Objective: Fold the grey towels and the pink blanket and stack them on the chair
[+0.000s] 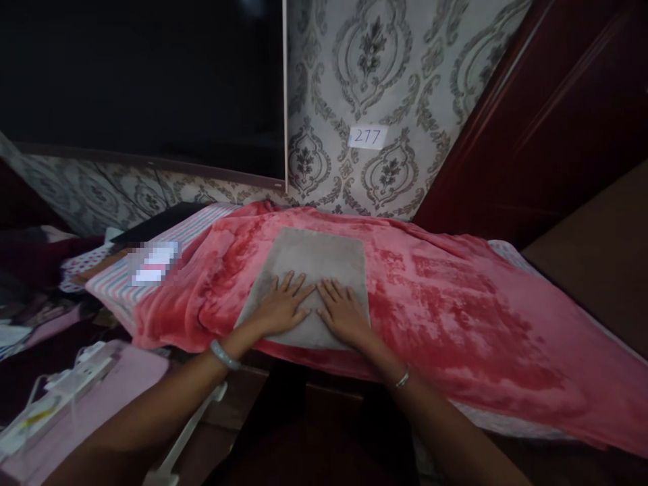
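Observation:
A grey-brown folded cloth (316,260) lies flat on a pink-red fleece blanket (455,304) spread over a table. My left hand (283,307) rests palm down on the cloth's near left part, fingers spread and open. My right hand (344,310) lies flat beside it on the near right part, fingers stretched out too. The fingertips of both hands almost meet at the cloth's middle. Neither hand holds anything. A bangle sits on my left wrist and a thin bracelet on my right.
A striped cloth (121,273) lies under the blanket at the left. A pink board with a white power strip (75,378) stands low left. Behind are a dark screen (142,81), patterned wallpaper with a label "277" (367,137), and a dark red door (557,121).

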